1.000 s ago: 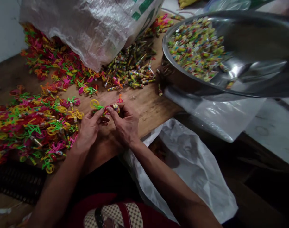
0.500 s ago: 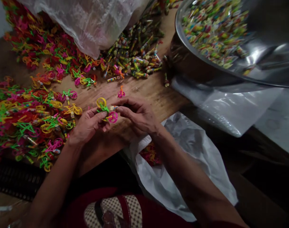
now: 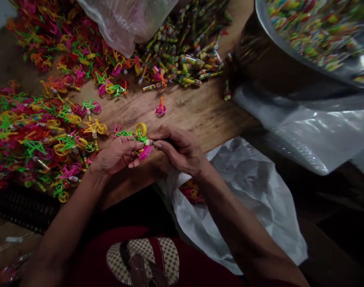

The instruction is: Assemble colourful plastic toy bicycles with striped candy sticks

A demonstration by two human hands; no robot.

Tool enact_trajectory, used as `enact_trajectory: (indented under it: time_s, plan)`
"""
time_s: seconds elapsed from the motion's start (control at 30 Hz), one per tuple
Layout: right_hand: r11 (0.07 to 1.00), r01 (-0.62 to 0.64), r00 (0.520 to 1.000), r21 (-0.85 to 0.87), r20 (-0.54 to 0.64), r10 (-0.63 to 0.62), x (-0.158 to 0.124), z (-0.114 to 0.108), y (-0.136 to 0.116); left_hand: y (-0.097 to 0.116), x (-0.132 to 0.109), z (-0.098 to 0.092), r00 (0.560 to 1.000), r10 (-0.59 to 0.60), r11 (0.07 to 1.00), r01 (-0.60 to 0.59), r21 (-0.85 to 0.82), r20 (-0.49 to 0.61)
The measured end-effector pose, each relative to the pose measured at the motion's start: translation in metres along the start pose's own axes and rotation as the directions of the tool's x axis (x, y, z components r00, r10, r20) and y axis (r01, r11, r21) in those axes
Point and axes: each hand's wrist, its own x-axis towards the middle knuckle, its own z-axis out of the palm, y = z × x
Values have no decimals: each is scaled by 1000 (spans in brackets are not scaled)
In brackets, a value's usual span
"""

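My left hand (image 3: 117, 153) pinches a small plastic toy bicycle (image 3: 142, 139) with a green frame, a yellow wheel and a pink wheel. My right hand (image 3: 178, 147) meets it from the right, fingertips closed on a small wrapped candy stick (image 3: 149, 142) pressed against the bicycle's frame. Both hands hover just over the wooden table (image 3: 196, 115) near its front edge. A lone pink and orange bicycle piece (image 3: 160, 108) lies on the wood just beyond my hands.
A heap of coloured toy bicycles (image 3: 35, 135) covers the left of the table. Wrapped candy sticks (image 3: 184, 59) are piled at the back under a clear plastic sack (image 3: 128, 20). A large steel bowl (image 3: 289, 52) of candies sits at right. A white bag (image 3: 244, 191) hangs below the table edge.
The view has shifted, so everything sits lower and further left. My hands stay together on the bicycle; the right hand has turned sideways and now presses the candy stick onto its frame.
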Motion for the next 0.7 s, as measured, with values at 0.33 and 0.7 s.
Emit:
enact_trajectory:
  time_s: [0.33, 0.7]
  plan:
    - [985, -95, 968, -144, 218, 125, -6, -19, -18, -1, -6, 10, 993, -67, 955, 93, 282, -99]
    - [985, -150, 988, -81, 25, 152, 37, -4, 18, 58, -80, -3, 620, 521, 601, 223, 767, -588]
